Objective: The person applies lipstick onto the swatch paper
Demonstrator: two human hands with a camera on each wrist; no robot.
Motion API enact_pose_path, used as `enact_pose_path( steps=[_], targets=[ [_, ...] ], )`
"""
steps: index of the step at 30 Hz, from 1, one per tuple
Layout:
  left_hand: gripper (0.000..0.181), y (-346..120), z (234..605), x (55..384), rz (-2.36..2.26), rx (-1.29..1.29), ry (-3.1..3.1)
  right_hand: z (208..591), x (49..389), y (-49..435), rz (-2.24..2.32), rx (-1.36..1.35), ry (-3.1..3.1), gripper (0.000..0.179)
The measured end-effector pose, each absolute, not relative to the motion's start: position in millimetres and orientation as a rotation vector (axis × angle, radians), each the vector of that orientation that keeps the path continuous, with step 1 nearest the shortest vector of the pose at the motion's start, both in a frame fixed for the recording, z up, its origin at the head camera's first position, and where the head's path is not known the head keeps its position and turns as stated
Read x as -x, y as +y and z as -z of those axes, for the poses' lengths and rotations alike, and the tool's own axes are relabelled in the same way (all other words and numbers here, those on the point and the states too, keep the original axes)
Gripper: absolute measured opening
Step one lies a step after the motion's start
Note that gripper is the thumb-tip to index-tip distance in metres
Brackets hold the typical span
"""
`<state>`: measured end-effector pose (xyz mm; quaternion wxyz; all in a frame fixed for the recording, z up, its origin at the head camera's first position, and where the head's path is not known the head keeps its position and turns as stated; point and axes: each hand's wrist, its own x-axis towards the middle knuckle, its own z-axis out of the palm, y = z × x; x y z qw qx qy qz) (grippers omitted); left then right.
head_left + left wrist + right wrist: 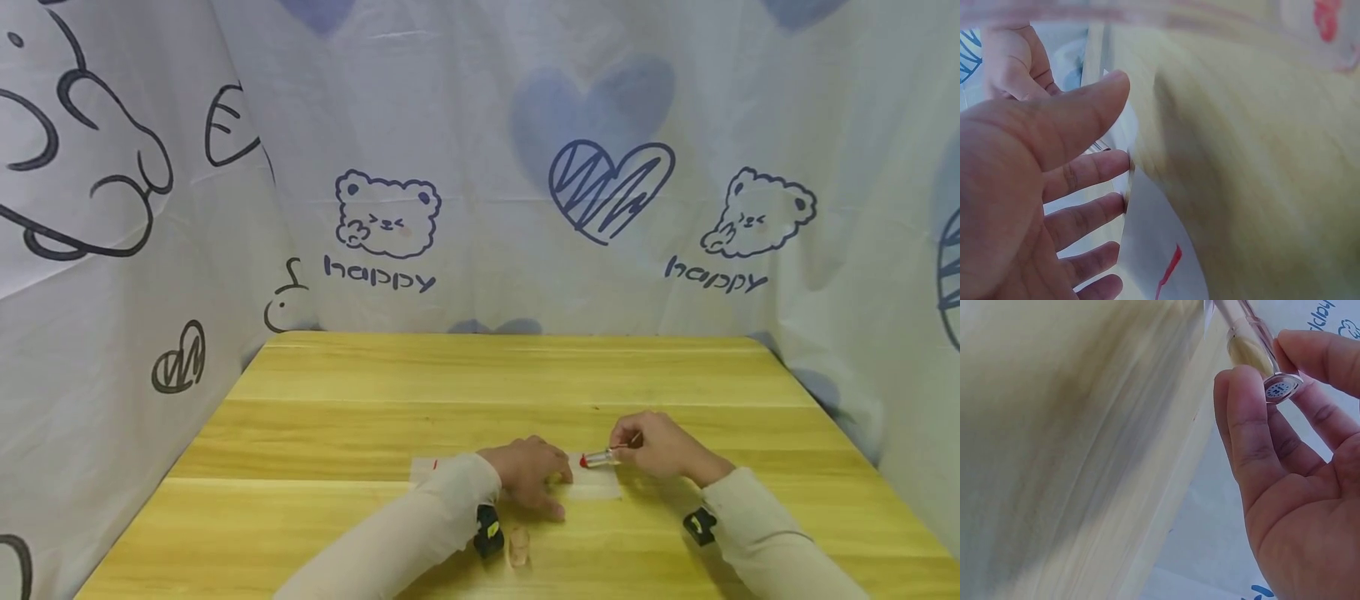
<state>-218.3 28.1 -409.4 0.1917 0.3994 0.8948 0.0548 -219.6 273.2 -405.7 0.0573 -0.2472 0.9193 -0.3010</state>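
Observation:
My right hand (660, 446) pinches a lipstick (600, 457) by its base, between thumb and fingers. Its tube is clear and silvery, and the red tip points left, right at a strip of white paper (596, 483). A round label marks the lipstick's end (1280, 389) in the right wrist view. My left hand (528, 475) lies over the middle of the strip with its fingers spread, fingertips at the paper's edge in the left wrist view. A short red mark (1169, 269) shows on the paper's left part. The palm hides the strip's middle.
A small pinkish, translucent piece (519, 547) stands on the wooden table (360, 433) beside the left wrist. Black wrist cameras hang under both sleeves. White printed cloth (480, 108) encloses the table at the back and sides.

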Motion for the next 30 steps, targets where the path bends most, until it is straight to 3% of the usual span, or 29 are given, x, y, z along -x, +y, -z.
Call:
enact_pose_path(
  steps=[30],
  targets=[
    [0.044,27.0,413.6,219.9,-0.178,-1.123,2.519,402.1,217.0,275.8,0.938,0.881,2.673,0.006]
  ],
)
